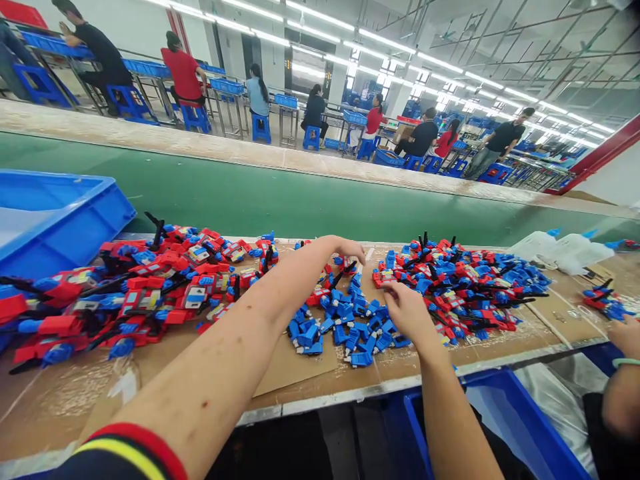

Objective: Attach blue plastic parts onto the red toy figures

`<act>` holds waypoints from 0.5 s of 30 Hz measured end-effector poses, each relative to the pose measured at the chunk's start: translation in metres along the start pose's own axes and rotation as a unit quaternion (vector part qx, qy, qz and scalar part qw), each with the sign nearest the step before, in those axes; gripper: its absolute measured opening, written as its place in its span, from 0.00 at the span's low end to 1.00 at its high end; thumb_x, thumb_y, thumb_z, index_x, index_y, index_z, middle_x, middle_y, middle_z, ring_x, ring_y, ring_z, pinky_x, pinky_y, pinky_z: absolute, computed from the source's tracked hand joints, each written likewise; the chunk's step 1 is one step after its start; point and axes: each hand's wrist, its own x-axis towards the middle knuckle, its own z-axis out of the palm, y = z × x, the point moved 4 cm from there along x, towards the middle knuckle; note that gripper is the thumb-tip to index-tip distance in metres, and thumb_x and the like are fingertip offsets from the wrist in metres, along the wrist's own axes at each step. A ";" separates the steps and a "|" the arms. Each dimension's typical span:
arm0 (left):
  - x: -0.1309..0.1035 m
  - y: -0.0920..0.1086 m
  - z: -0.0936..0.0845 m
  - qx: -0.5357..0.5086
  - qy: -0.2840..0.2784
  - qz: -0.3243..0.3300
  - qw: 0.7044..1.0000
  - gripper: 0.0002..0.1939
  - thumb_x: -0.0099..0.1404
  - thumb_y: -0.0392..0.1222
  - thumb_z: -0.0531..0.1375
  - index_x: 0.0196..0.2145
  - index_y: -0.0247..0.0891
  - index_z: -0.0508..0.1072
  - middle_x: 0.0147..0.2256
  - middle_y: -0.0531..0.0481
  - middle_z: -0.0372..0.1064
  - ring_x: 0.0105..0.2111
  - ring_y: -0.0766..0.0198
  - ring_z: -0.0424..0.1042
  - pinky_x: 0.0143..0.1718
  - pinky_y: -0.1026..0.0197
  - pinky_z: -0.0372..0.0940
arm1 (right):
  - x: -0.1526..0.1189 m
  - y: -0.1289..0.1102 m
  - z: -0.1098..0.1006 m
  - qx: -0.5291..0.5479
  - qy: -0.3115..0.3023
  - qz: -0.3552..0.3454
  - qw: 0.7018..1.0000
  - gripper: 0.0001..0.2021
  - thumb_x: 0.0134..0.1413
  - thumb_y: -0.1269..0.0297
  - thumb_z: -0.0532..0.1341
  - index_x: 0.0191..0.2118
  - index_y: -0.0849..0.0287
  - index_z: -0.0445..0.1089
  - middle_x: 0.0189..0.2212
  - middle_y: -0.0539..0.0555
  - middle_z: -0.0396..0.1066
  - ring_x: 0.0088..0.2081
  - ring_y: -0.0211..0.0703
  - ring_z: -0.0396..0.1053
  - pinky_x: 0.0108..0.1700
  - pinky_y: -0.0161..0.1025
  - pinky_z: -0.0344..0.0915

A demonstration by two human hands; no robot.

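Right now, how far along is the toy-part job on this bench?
Done: assembled red-and-blue toys piled at left. In hand: left hand and right hand both reach into the loose blue parts. Left: the mixed pile at right.

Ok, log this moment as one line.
left hand reaching over blue parts | right hand on them | red-blue pile beside

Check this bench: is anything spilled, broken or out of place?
Nothing stands out. The red-and-blue pile, the blue parts and the right pile lie loose on the cardboard, with none off the edge. The left hand and right hand are over the parts.
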 end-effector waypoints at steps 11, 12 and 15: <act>-0.038 0.009 -0.008 -0.141 0.173 -0.091 0.971 0.18 0.70 0.53 0.62 0.40 0.32 0.77 0.43 0.48 0.74 0.44 0.59 0.76 0.46 0.59 0.71 | 0.087 -0.010 0.059 -0.045 -0.020 0.122 0.991 0.13 0.50 0.59 0.68 0.36 0.65 0.72 0.36 0.70 0.77 0.41 0.58 0.77 0.40 0.47 0.70; -0.042 0.012 -0.013 -0.138 0.183 -0.083 0.970 0.17 0.69 0.51 0.63 0.39 0.31 0.76 0.43 0.48 0.74 0.43 0.59 0.76 0.46 0.58 0.72 | 0.086 -0.010 0.056 -0.032 -0.008 0.126 0.991 0.12 0.49 0.60 0.68 0.34 0.64 0.72 0.34 0.68 0.77 0.39 0.59 0.77 0.39 0.47 0.70; -0.062 0.016 -0.044 -0.119 0.227 -0.050 0.965 0.11 0.61 0.37 0.69 0.41 0.28 0.76 0.46 0.38 0.75 0.48 0.54 0.75 0.52 0.51 0.70 | 0.083 -0.011 0.042 0.029 0.033 0.139 0.989 0.08 0.46 0.64 0.67 0.26 0.61 0.69 0.26 0.65 0.74 0.37 0.62 0.76 0.40 0.50 0.69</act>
